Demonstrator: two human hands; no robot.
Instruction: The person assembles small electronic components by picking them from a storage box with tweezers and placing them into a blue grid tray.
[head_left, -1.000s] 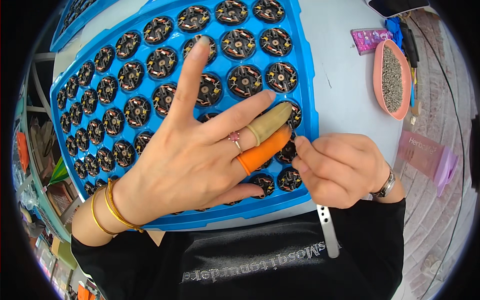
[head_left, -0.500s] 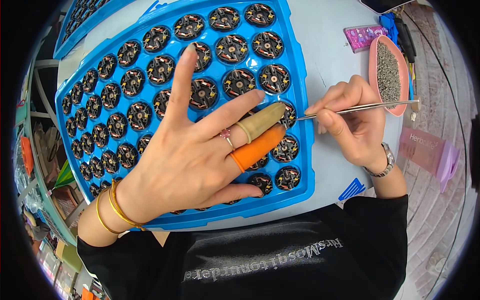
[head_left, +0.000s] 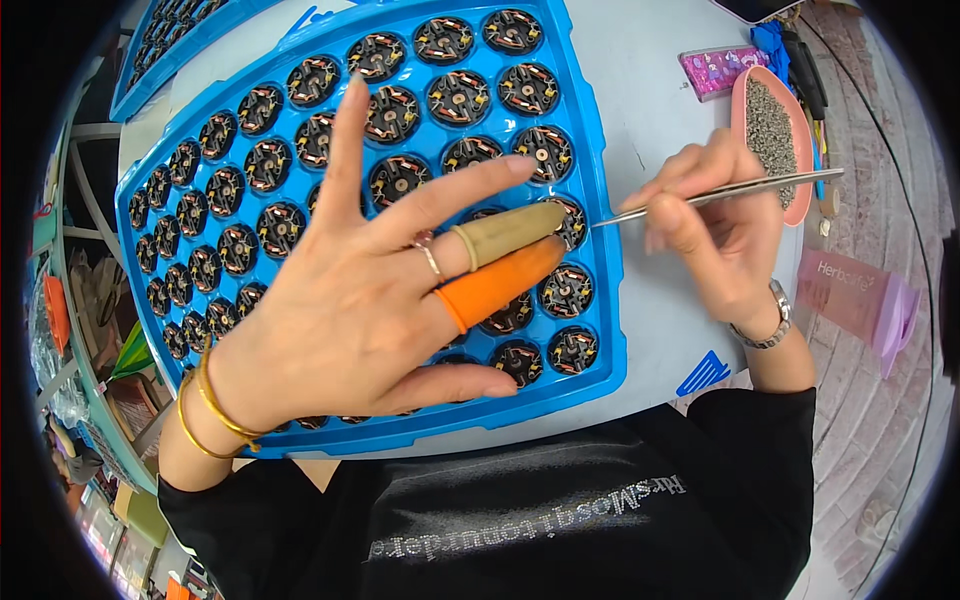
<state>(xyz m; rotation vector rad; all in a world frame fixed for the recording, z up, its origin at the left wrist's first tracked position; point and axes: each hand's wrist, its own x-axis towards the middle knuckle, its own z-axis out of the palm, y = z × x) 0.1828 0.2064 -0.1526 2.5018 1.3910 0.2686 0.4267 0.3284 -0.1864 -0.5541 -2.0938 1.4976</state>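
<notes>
My left hand [head_left: 340, 300] lies spread over a blue plastic tray [head_left: 612, 330] holding rows of round black parts with small wired components. Its two fingers in finger cots, one beige [head_left: 515, 235] and one orange [head_left: 500, 285], reach a round black part [head_left: 571, 222] in the right-hand column and partly cover it. Pinched between thumb and fingers of my right hand [head_left: 725, 235] is a pair of thin metal tweezers [head_left: 745, 190]. Their tip hangs by the tray's right rim, just beside that part. Whether anything sits in the tip is too small to tell.
A pink dish [head_left: 738, 110] of small grey metal pieces stands right of the tray. Near it lie a purple patterned packet [head_left: 715, 75] and a translucent pink bottle [head_left: 850, 305]. Another blue tray [head_left: 130, 95] sits at the far left; a black cable [head_left: 895, 150] runs down the right.
The tweezers have tilted, their rear end higher, and the tip has drawn slightly away from the part. My left fingertips stay at the same part. The whole view has shifted a little.
</notes>
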